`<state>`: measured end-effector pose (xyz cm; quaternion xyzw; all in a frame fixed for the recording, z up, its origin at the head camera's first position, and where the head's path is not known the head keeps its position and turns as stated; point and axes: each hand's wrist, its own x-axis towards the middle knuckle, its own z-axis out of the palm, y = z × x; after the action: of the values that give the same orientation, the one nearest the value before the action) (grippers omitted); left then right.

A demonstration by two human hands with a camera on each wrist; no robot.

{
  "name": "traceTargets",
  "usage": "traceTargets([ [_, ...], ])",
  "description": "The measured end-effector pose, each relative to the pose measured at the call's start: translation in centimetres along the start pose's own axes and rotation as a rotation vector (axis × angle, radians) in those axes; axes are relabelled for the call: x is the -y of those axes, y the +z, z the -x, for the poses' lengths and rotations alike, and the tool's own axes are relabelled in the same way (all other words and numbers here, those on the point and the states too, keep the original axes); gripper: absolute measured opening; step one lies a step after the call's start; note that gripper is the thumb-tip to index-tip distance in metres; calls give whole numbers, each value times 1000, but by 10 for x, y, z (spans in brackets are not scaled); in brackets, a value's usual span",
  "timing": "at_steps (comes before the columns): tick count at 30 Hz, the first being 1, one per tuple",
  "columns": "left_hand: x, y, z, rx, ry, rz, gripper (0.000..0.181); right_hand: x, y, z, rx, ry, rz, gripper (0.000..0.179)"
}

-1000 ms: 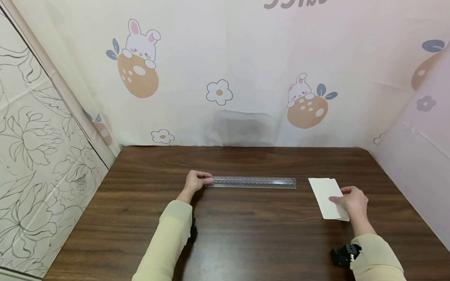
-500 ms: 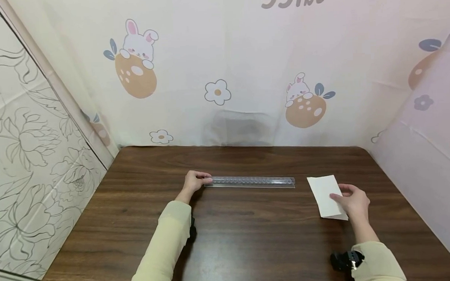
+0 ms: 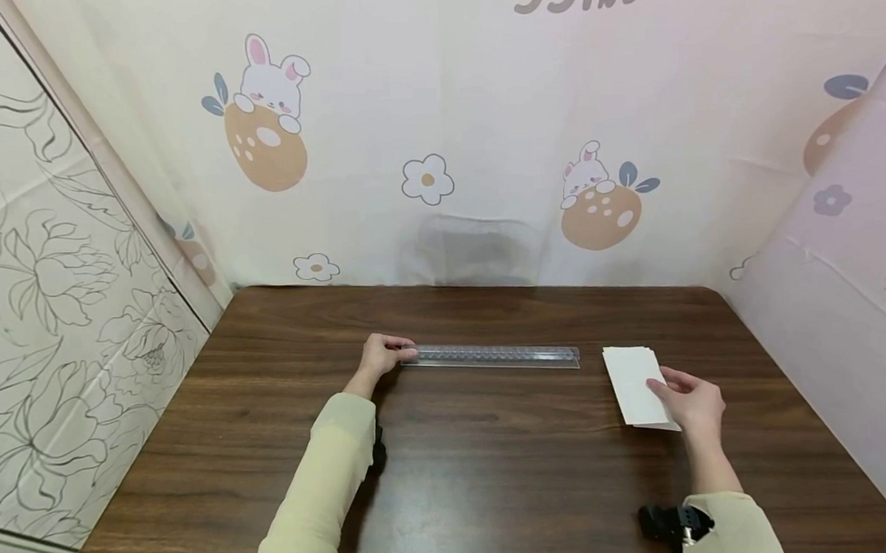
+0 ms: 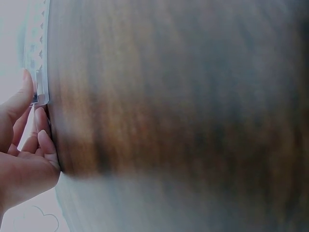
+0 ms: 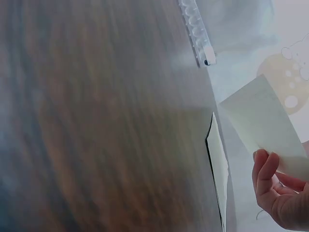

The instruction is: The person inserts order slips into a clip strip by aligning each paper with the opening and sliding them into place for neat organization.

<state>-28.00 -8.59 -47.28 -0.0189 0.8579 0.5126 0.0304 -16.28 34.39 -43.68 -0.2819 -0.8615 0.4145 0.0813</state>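
In the head view a long clear plastic strip (image 3: pixel 490 356) with a row of small bumps lies across the far middle of the table. My left hand (image 3: pixel 383 354) pinches its left end, thumb on top, as the left wrist view also shows. My right hand (image 3: pixel 695 402) holds a white paper card (image 3: pixel 630 384) by its right side, between thumb and fingers. In the right wrist view the held card (image 5: pixel 268 121) is raised off the table. A second, slightly bent white paper (image 5: pixel 218 169) lies on the table below it, mostly hidden in the head view.
The brown wood-grain table (image 3: pixel 478 454) meets a printed curtain (image 3: pixel 363 92) at its far edge. A floral panel (image 3: pixel 55 274) stands along the left side. A black wrist camera (image 3: pixel 671 522) sits at the right sleeve.
The white card in my right hand has shifted slightly and its angle has changed above the other paper. My left hand and the clear plastic strip have stayed in place.
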Motion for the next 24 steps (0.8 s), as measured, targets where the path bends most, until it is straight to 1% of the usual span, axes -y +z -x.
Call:
traceTargets([
  [6,-1,0,0,2,-14,3,20,1,3,5,-2,18,-33,51],
  [12,-2,-1,0,12,-14,7,20,5,6,12,27,32,-52,50],
  [16,-1,-1,0,13,-10,0,20,7,8,16,50,21,-61,50],
  [24,-4,-1,3,26,-15,-5,20,9,13,18,64,9,-76,48],
])
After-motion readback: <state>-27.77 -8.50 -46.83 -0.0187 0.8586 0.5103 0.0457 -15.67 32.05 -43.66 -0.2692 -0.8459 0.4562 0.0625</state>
